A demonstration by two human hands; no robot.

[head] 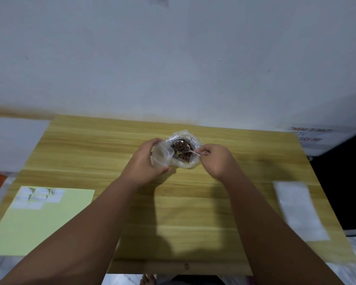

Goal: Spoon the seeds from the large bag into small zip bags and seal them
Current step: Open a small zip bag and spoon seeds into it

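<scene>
Wooden table (193,212), viewed from the near edge. Near left: pale green sheet (56,227) with a cluster of small whitish packets (37,197) at its far corner, too blurred to read the contents. Right side: flat stack of clear bags (298,210), well apart from the work.

Large bag (190,162): far centre of the table, clear crumpled plastic, mouth open upward and the film rolled outward.

Left hand (144,161): curled round the small zip bag (160,156), holding it touching the left rim of the large bag. The small bag is translucent and looks empty; its mouth seems held open toward the seeds.

Right hand (218,159): fingertips pinched on the handle end of the spoon (190,151). The bowl lies in the seeds, loaded.

Seeds (181,146): dark brown, rounded, glossy, heaped in the open mouth.

Step in hand, judged: carrying a spoonful across to the small bag. To do it well:
- keep the bowl level
- lift only enough to clear the rim
- keep the small bag's mouth wide and hard against the large bag, so strays fall back in
- tip slowly
- keep seeds off the zip track so it will seal
</scene>
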